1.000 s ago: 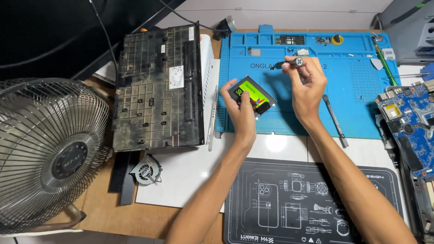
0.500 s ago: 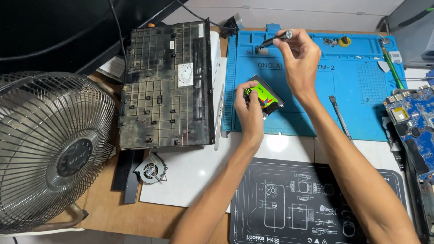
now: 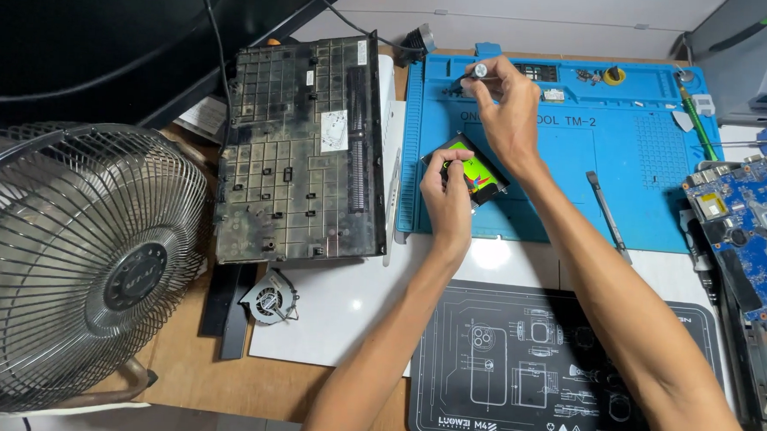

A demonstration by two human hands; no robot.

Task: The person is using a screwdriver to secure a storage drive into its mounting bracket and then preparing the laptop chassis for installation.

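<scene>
My left hand (image 3: pixel 447 192) grips a small flat drive with a green and black label (image 3: pixel 474 171), holding it on the blue work mat (image 3: pixel 575 163). Farther back on the mat, my right hand (image 3: pixel 509 109) is closed around a thin screwdriver (image 3: pixel 472 73) whose silver end points left toward the mat's rear trays. The two hands are a short way apart, the right one above and behind the drive.
A dark laptop bottom cover (image 3: pixel 300 151) lies left of the mat. A wire-caged desk fan (image 3: pixel 71 262) stands at the left, a small cooling fan (image 3: pixel 268 301) near it. A blue circuit board (image 3: pixel 745 231) sits right. A metal pry tool (image 3: pixel 608 215) rests on the mat; a black printed mat (image 3: pixel 558 370) lies nearer.
My right hand has moved with the screwdriver from over the drive to the back of the blue mat. My left hand has stayed on the drive. The view has shifted.
</scene>
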